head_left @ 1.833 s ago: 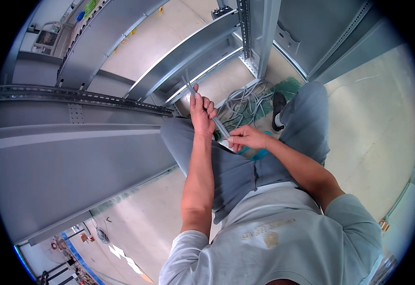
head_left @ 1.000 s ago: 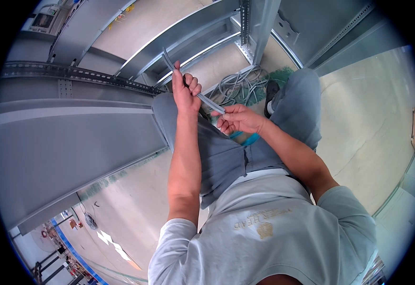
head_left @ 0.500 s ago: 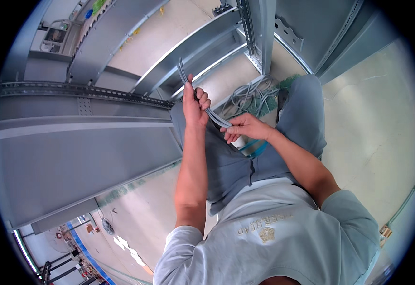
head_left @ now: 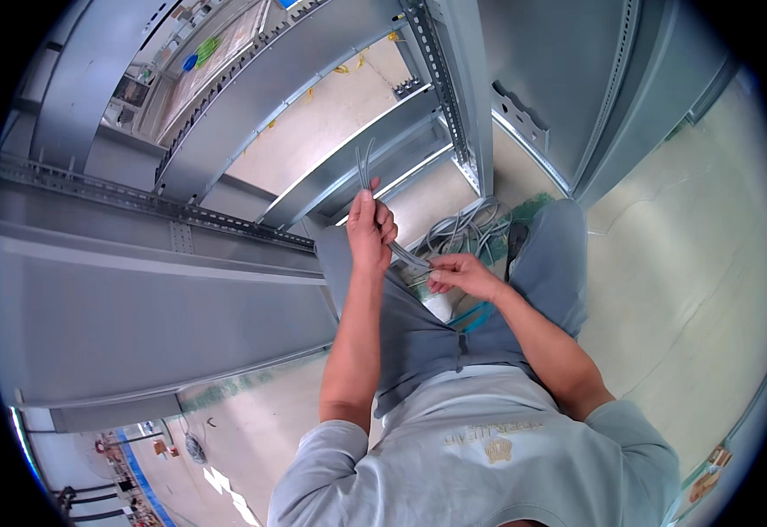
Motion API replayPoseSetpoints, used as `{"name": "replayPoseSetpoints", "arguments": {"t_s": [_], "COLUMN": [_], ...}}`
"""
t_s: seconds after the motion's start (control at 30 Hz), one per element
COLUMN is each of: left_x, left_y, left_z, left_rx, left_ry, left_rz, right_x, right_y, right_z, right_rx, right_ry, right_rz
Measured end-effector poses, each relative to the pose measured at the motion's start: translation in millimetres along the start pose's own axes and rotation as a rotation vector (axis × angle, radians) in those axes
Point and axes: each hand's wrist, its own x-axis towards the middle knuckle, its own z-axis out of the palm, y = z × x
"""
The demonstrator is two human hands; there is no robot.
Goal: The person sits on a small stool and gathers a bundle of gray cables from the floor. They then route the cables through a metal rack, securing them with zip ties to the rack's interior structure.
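Observation:
A bundle of grey cables runs between my hands in front of the cabinet frame. My left hand is wrapped round it, and the free cable ends stick up above the fist, slightly spread apart. Lower and to the right, my right hand pinches the same bundle between thumb and fingers. Past my hands, between my legs and the frame, lies a tangle of loose grey cable on the floor.
The grey metal cabinet frame with perforated rails rises ahead and to the left. A large grey panel stands beside my left arm. A teal object shows between my thighs. Pale floor extends to the right.
My view has shifted, so hands and cabinet sit lower in the picture. The cable ends above my left hand now stand more upright and spread apart. Both hands keep hold of the bundle.

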Motion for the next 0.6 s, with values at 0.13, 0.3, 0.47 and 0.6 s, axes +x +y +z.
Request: {"name": "replayPoseSetpoints", "arguments": {"t_s": [0.13, 0.3, 0.47, 0.6], "left_x": [-14, -59, -96, -116], "left_y": [3, -6, -6, 4], "left_z": [0, -19, -34, -64], "left_rx": [0.298, 0.885, 1.025, 0.833], "left_ry": [0.028, 0.146, 0.123, 0.111], "left_rz": [0.058, 0.289, 0.415, 0.391], "right_x": [-9, 12, 34, 52], "right_y": [-30, -69, -76, -74], "right_z": [-6, 40, 87, 114], "right_rx": [-0.097, -0.182, -0.426, -0.454], "right_ry": [0.127, 0.214, 0.287, 0.255], "right_rz": [-0.123, -0.292, -0.422, -0.393]}}
